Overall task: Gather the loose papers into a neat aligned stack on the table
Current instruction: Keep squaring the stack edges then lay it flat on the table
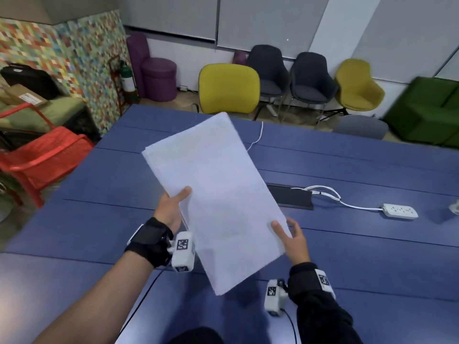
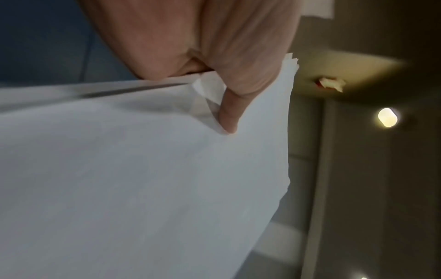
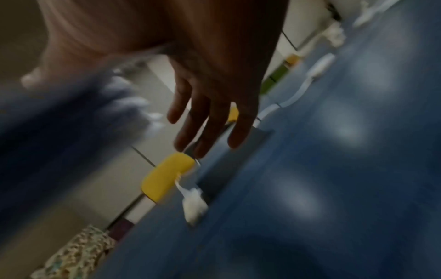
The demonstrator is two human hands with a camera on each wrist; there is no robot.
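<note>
The papers [image 1: 213, 194] form a white stack held in the air above the blue table [image 1: 347, 244], tilted so that the long axis runs from lower right to upper left in the head view. The sheet edges are not fully flush: slight offsets show along the upper left edge, and in the left wrist view the corners [image 2: 292, 62] fan out in small steps. The left hand [image 1: 171, 209] grips the stack at its left edge, thumb on the top face and the other fingers hidden beneath; in the left wrist view one finger [image 2: 229, 117] presses into the paper [image 2: 143, 179]. The right hand [image 1: 293, 237] is at the right edge of the stack near its lower end, with the thumb on or just over the top sheet and the fingers spread. In the right wrist view the fingers [image 3: 198, 122] are straight and apart, holding nothing; that view is blurred, so contact with the stack cannot be confirmed. Each wrist carries a black strap and a white camera unit. On the table, a black panel [image 1: 290, 197] lies beyond the stack, and a white power strip [image 1: 400, 211] with its cable lies further right. Yellow and dark chairs [image 1: 268, 83] stand along the far wall, and a red chair [image 1: 44, 155] stands at the left.
</note>
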